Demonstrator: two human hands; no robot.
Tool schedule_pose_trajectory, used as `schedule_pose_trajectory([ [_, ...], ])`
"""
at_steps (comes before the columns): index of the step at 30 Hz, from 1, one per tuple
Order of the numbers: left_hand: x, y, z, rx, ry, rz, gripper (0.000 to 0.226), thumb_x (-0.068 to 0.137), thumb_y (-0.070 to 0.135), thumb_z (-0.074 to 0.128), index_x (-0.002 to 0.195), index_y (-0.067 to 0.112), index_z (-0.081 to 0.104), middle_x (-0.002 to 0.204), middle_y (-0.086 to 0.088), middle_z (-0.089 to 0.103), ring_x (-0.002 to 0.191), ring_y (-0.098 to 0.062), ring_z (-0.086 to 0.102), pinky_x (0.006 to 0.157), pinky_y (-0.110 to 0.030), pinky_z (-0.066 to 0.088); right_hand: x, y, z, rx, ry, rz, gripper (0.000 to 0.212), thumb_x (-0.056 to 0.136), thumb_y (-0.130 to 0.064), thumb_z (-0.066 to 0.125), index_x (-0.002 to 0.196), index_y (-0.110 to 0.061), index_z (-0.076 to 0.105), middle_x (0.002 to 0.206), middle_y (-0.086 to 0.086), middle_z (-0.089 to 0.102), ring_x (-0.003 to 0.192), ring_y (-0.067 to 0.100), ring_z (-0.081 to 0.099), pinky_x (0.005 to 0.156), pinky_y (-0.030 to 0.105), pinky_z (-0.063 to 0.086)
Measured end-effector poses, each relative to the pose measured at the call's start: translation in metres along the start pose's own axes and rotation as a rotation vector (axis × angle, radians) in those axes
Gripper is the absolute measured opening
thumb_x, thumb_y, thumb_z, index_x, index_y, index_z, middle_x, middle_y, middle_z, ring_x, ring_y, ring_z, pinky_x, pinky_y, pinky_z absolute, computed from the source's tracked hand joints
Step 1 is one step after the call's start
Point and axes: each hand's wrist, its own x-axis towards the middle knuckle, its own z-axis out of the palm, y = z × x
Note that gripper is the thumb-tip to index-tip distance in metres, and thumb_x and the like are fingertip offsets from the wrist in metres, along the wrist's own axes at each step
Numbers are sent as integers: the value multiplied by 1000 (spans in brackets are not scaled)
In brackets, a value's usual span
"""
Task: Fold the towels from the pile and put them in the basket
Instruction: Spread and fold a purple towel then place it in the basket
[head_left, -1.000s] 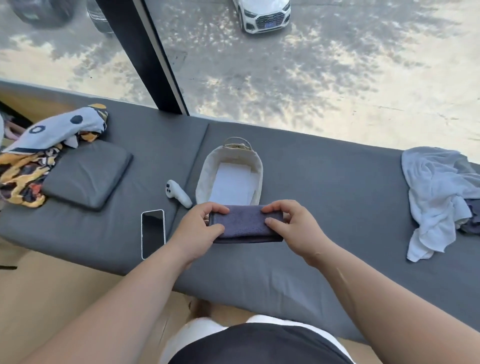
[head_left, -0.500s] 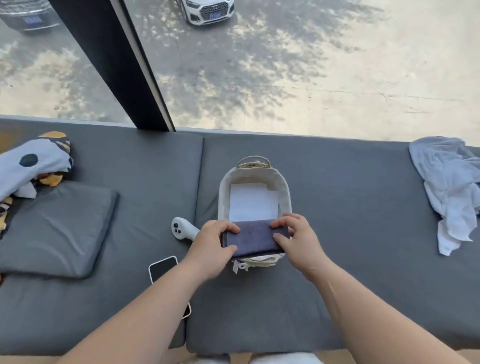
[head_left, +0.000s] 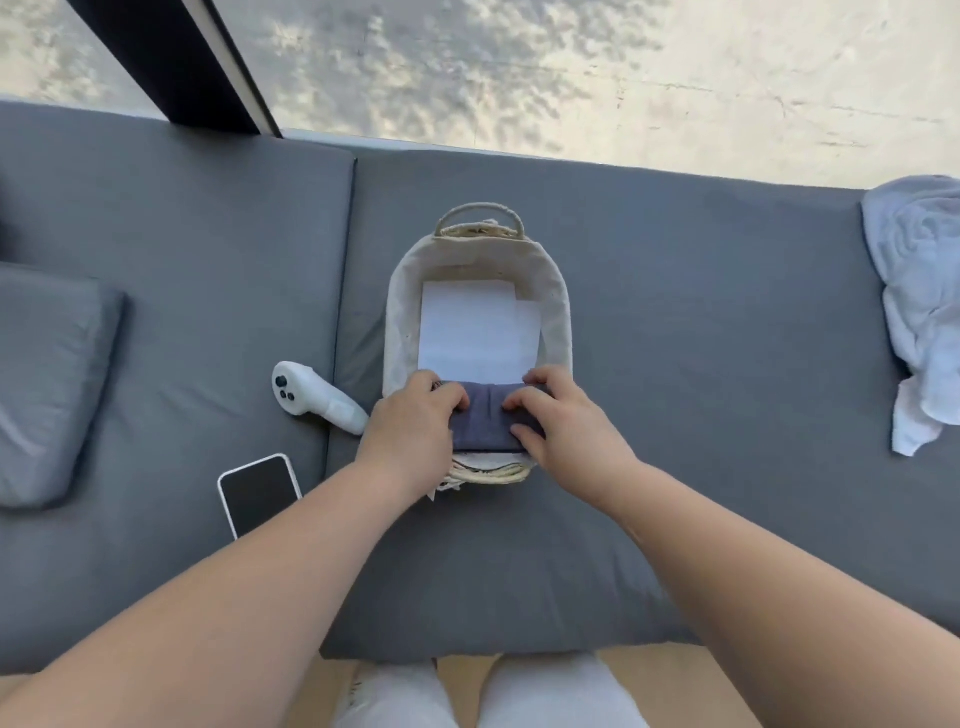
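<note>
At the centre of the frame both hands, left hand (head_left: 415, 423) and right hand (head_left: 563, 418), grip the folded dark towel (head_left: 485, 420) at the basket's (head_left: 558, 312) near end (placing step), so next comes letting go and reaching for the pile (head_left: 922, 291) at right.

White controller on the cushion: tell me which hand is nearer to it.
Left. The left hand grips the dark towel just right of the controller; the right hand holds the towel's far end, beyond the left.
</note>
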Motion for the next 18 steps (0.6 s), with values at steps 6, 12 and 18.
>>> schedule_pose_trajectory([
  [6, 13, -8, 5, 450, 56, 65, 24, 90, 23, 59, 112, 31, 63, 109, 1, 56, 100, -26, 51, 85, -42, 32, 25, 4, 2, -243, -153, -134, 32, 95, -21, 61, 126, -16, 62, 138, 10, 42, 106, 36, 55, 81, 47, 53],
  [12, 13, -15, 3, 707, -226, 127, 45, 103, 43, 27, 121, 34, 67, 143, 1, 43, 145, -31, 18, 109, -75, -8, 33, -1, -6, -648, -446, -257, 33, 95, -12, 46, 123, -22, 58, 130, 5, 43, 110, 29, 45, 89, 38, 45],
  [18, -5, -21, -9, 627, -332, 364, 85, 92, 55, -9, 131, 22, 60, 139, 9, 52, 140, -15, 37, 120, -60, -5, 22, 15, -17, -787, -451, -513, 42, 96, -29, 30, 119, -20, 65, 124, -4, 55, 121, 22, 47, 111, 37, 29],
])
